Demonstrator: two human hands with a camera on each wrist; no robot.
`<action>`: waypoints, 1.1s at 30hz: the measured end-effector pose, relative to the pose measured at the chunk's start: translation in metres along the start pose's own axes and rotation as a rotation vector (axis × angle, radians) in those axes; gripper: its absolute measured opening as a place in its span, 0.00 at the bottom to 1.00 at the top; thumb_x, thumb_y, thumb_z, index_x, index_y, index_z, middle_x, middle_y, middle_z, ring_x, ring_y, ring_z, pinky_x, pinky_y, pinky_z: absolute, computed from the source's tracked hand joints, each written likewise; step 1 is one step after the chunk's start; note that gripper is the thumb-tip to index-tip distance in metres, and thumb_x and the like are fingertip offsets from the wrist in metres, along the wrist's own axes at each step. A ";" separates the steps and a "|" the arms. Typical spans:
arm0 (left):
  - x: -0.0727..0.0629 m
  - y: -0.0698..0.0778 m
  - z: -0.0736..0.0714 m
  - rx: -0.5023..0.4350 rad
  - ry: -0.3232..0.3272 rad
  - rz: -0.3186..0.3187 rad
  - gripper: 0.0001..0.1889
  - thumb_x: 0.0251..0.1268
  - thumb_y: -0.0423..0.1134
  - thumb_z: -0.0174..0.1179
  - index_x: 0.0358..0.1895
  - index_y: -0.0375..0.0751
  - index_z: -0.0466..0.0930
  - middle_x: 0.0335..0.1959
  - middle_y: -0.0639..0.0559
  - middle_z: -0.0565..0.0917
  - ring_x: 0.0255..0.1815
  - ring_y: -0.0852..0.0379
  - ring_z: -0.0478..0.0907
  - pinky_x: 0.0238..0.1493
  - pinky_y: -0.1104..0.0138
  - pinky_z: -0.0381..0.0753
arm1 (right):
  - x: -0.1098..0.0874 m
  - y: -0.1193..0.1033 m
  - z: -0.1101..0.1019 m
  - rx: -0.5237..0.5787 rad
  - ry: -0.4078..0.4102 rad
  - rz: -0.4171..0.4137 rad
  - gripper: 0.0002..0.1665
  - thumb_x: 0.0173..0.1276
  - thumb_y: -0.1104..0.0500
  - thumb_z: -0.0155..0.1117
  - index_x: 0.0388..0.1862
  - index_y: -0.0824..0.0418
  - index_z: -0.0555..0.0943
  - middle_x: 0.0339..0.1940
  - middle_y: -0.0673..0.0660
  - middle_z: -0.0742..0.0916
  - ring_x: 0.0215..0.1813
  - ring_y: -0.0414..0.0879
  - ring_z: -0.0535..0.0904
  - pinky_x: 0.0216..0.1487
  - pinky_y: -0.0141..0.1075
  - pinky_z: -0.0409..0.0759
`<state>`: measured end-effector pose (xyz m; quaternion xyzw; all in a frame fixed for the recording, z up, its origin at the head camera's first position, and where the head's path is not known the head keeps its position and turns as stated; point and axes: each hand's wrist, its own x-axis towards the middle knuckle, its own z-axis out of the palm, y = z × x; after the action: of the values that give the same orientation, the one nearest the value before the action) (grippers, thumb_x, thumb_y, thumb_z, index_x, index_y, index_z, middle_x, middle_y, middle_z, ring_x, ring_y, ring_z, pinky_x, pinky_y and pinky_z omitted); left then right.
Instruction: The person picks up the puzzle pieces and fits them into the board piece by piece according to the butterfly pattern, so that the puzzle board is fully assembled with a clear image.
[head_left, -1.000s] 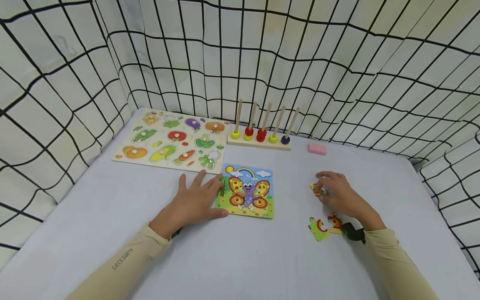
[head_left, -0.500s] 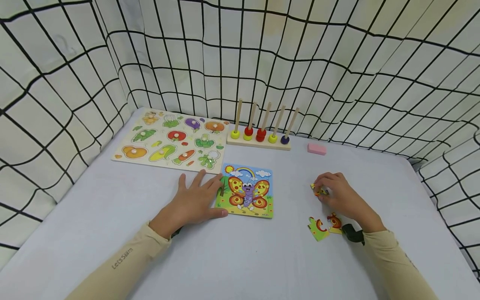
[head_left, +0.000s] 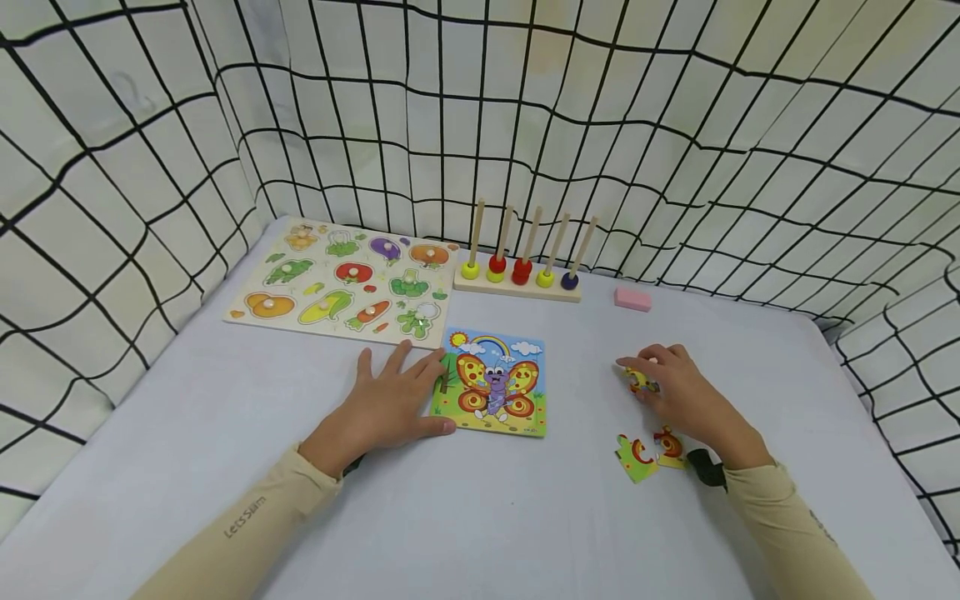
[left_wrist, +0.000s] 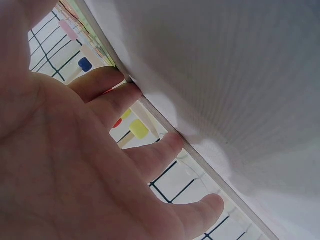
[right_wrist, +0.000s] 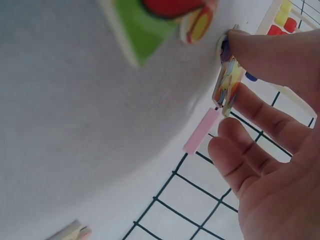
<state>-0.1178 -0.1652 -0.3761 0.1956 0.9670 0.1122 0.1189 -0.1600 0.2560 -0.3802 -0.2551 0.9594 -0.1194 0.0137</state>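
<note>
In the head view my left hand (head_left: 386, 404) rests with spread, straight fingers at the left edge of a square butterfly puzzle (head_left: 491, 383). The left wrist view shows its fingertips (left_wrist: 170, 142) against a board's edge. My right hand (head_left: 678, 396) pinches small wooden jigsaw pieces (head_left: 639, 382) between thumb and fingers, low over the table. In the right wrist view the thumb is on a purple part of the pieces (right_wrist: 227, 82), and the other fingers lie loosely curled. Two more pieces, a green one (head_left: 636, 460) and an orange one (head_left: 670, 447), lie nearer the right wrist.
A vegetable knob puzzle (head_left: 345, 279) lies at the back left, near the butterfly puzzle. Beside it stands a wooden peg counter (head_left: 517, 287) with coloured beads. A pink block (head_left: 633, 299) lies at the back right. Black netting (head_left: 555, 133) over white cloth surrounds the table.
My right index finger has straightened and reaches further left, and more of the pieces in that hand shows. The left hand and the butterfly puzzle have stayed put.
</note>
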 end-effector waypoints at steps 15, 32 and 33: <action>0.000 -0.001 0.000 0.006 0.002 0.008 0.46 0.69 0.64 0.69 0.80 0.38 0.68 0.85 0.42 0.62 0.85 0.28 0.48 0.71 0.19 0.40 | -0.005 -0.003 -0.002 -0.042 0.055 0.000 0.26 0.65 0.68 0.80 0.62 0.66 0.86 0.51 0.65 0.82 0.55 0.61 0.72 0.50 0.52 0.81; 0.000 0.000 0.001 -0.001 0.005 0.005 0.47 0.69 0.64 0.69 0.82 0.39 0.66 0.85 0.42 0.62 0.85 0.28 0.47 0.71 0.19 0.40 | -0.011 -0.006 -0.021 -0.015 0.133 -0.030 0.16 0.62 0.75 0.77 0.47 0.66 0.86 0.41 0.57 0.86 0.49 0.59 0.77 0.51 0.55 0.82; 0.000 0.000 0.001 0.000 0.006 0.005 0.47 0.69 0.64 0.69 0.82 0.39 0.66 0.85 0.42 0.62 0.85 0.28 0.48 0.71 0.19 0.40 | -0.011 -0.004 -0.022 -0.002 0.131 -0.037 0.15 0.62 0.76 0.77 0.45 0.65 0.86 0.39 0.56 0.86 0.47 0.57 0.77 0.49 0.53 0.82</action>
<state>-0.1174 -0.1654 -0.3773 0.1976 0.9669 0.1129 0.1159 -0.1499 0.2630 -0.3579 -0.2647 0.9535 -0.1350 -0.0515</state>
